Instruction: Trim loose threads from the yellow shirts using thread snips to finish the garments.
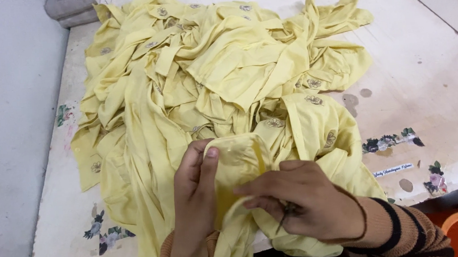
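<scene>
A soft, light yellow garment piece (237, 163) was pinched at its folded edge btwn left hand (194, 200) & right hand (298, 201), both closed on it, above yellow pile (209, 76) on worktop (423, 66); judged floppy, best gripped at hems.

Pile of garments (220, 75): thin woven cloth, pale yellow, matt, soft and creased; small embroidered flower motifs (313, 100) in duller thread, slightly raised; piece in hand (239, 162): same matt cloth, smooth along its folded edge; desk (424, 72): worn off-white sheet covering, faint sheen, stained, scuffed, printed flowers partly rubbed off; sleeve (403, 234): ribbed knit, brown with dark stripes, matt.
</scene>
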